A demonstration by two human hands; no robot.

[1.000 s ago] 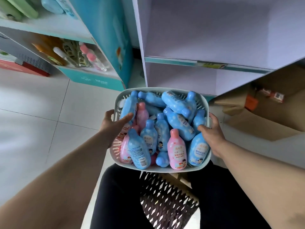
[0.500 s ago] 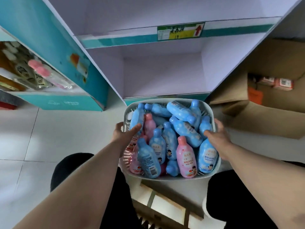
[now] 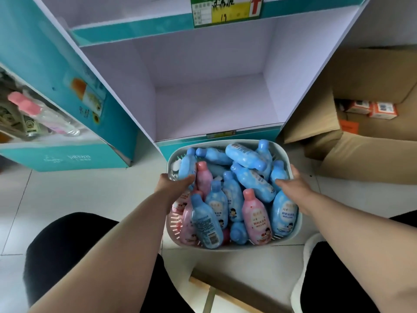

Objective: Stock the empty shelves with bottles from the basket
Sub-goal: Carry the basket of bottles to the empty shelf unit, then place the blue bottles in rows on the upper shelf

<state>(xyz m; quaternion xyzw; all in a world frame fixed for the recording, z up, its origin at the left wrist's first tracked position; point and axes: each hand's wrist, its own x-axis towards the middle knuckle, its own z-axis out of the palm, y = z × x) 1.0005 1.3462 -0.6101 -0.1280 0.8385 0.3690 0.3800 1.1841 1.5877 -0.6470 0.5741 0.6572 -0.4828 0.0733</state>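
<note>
A pale grey plastic basket point(image 3: 234, 246) sits low in front of an empty lavender shelf point(image 3: 214, 109). It is heaped with several blue bottles point(image 3: 247, 157) and a few pink bottles point(image 3: 256, 215). My left hand point(image 3: 172, 182) grips the basket's left rim, thumb over the edge beside a blue bottle. My right hand point(image 3: 293, 185) grips the right rim, fingers curled over it. The basket's near edge lies between my knees.
A teal display stand point(image 3: 56, 91) with other bottles stands at the left. An open cardboard box point(image 3: 361, 141) with small orange-and-white cartons lies at the right. A price label point(image 3: 225, 10) hangs on the upper shelf edge. White floor tiles lie all around.
The view has dropped and moved closer to the empty shelf. The basket has come down toward the floor in front of the bottom shelf, both hands still on its rims.
</note>
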